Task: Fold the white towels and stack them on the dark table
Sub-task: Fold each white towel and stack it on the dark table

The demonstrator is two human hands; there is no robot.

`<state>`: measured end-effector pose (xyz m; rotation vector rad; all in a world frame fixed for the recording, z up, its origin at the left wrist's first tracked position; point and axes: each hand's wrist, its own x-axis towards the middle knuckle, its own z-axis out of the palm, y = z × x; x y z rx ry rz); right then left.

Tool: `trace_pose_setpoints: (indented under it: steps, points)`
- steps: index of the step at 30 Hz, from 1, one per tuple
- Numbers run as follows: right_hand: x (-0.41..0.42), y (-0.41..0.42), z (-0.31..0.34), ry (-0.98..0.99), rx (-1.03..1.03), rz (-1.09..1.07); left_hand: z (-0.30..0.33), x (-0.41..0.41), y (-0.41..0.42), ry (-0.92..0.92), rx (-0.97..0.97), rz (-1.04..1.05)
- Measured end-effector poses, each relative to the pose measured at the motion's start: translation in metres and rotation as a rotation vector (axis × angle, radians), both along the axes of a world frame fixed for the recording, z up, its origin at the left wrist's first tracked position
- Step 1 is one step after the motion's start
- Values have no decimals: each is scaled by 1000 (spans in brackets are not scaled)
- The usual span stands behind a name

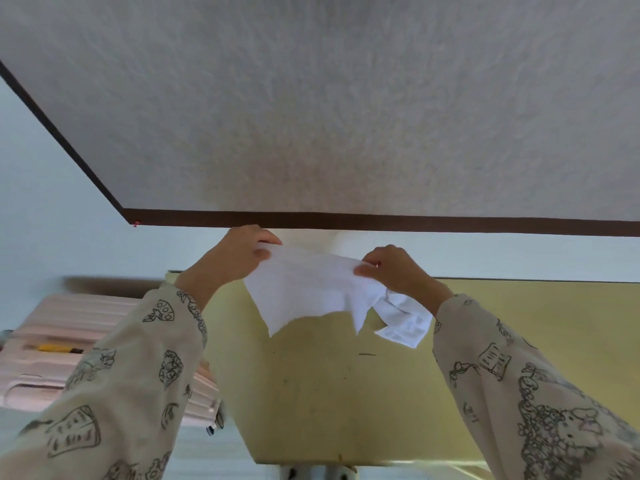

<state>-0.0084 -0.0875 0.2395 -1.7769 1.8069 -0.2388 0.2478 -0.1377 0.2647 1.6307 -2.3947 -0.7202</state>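
Note:
A white towel hangs stretched in the air between my two hands, its lower corners drooping over a yellow surface. My left hand pinches its left top corner just below the front edge of the table. My right hand pinches the right top corner, with a bunched part of the towel dangling under that wrist. The table fills the upper view: a pale speckled top with a dark brown rim. No folded towels show on it.
A yellow board-like surface lies below my hands. A pink ribbed case with a yellow tool on it sits at the left. Pale floor surrounds them.

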Motion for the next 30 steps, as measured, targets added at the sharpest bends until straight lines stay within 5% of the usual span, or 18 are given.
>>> trace_pose_setpoints:
  steps: [7,18,25,30]
  points:
    - [4,8,3,-139,-262,-125,-11,21,15,87,-151,188]
    - [-9,105,-107,-90,249,-27,-137,37,118,-78,424,5]
    - [-2,121,-159,-138,416,-163,-188,38,139,-13,497,273]
    - [-3,95,-180,-210,334,-317,-207,33,106,80,455,437]
